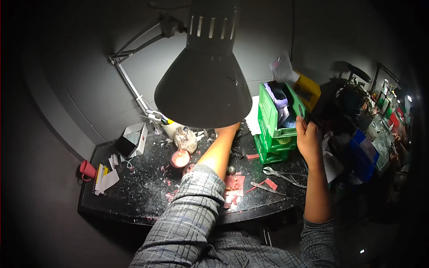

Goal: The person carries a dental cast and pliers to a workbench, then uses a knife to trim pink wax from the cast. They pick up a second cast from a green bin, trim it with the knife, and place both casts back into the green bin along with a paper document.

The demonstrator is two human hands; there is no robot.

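Note:
My left forearm reaches forward over the black table (pixel 138 192), and the hand at its end is hidden behind the lamp shade (pixel 203 89). My right hand (pixel 308 136) is closed at the front right edge of the upper green bin (pixel 286 132), with a thin dark tool (pixel 300 110) rising from its fingers. Purple and dark items lie inside that bin, which is stacked on other green bins. Beneath my left forearm lies a pink sheet (pixel 236 184) with small pieces on it. A pink bowl (pixel 180 158) with pale contents stands left of the forearm.
Pliers (pixel 286 174) and a knife-like tool (pixel 267 188) lie at the front right. A white cup (pixel 171 129) stands near a plastic bag (pixel 186 140). At the left are a white box (pixel 139 138) and a red mug (pixel 87 169). A yellow bin (pixel 307 89) is behind the green ones.

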